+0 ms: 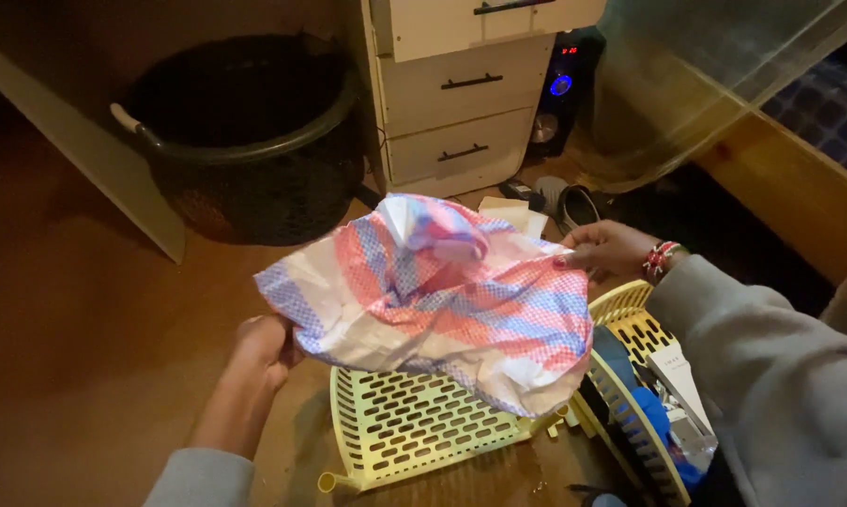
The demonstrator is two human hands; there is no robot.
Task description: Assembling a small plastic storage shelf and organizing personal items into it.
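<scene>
1. The brown floor (85,357) carries everything I see from here; nothing in play sits on a raised surface, so I am working low, bent over it.
2. Beyond my left hand, a large black round plastic tub with a pale handle (240,141) stands upright against the white chest of drawers with dark bar handles (465,103), parked out of the way of my arms.
3. Between my two hands hangs the crumpled woven plastic sack, checked in red, blue and white (442,300). It is stretched out sideways, I judge, because each hand pulls an opposite edge, which keeps it off the floor and partly spread.
4. Directly under the sack lies a pale yellow slotted plastic tray (404,422), flat on the floor; a second yellow slotted basket (630,329) stands tilted just below my right hand, holding blue and white items I cannot identify.
5. My left hand (264,347), in a grey sleeve, is closed around the sack's lower left edge, fingers hidden behind the material.
6. My right hand (606,249), with a beaded red and white wristband (661,260), pinches the sack's upper right edge between thumb and fingers, otherwise nearly closed.
7. Past the right hand, a small black speaker with a blue light (562,89) stands beside the drawers.
</scene>
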